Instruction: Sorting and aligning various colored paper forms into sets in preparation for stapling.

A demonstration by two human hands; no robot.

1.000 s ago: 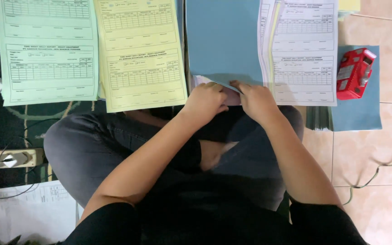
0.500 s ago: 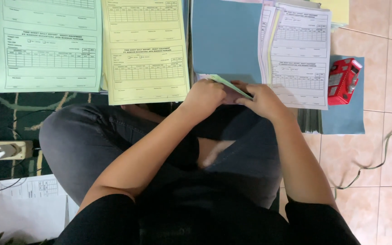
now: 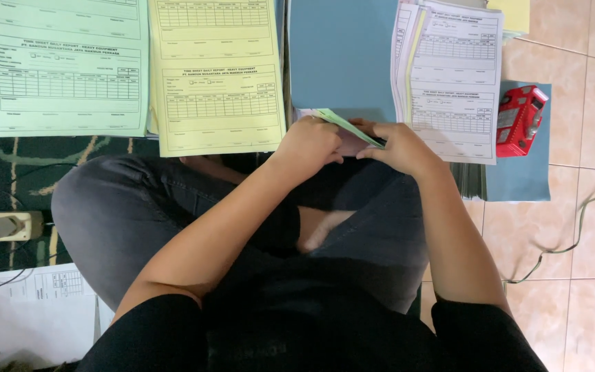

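The left hand (image 3: 309, 143) and right hand (image 3: 399, 147) meet at the near edge of the blue folder (image 3: 342, 58), both pinching a thin green sheet (image 3: 344, 125) lifted edge-on above the floor, seemingly to peel it off the set. The 3 form stacks, green (image 3: 63, 65), yellow (image 3: 216, 76) and white (image 3: 452, 76), lie side by side by colour, within reach of the crossed legs, and a red stapler (image 3: 520, 120) sits just right of the white stack.

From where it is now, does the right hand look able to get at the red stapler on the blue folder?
Probably yes: the red stapler lies uncovered on the blue folder, just beyond the right hand. Nothing stands between them, though that hand now pinches a green sheet.
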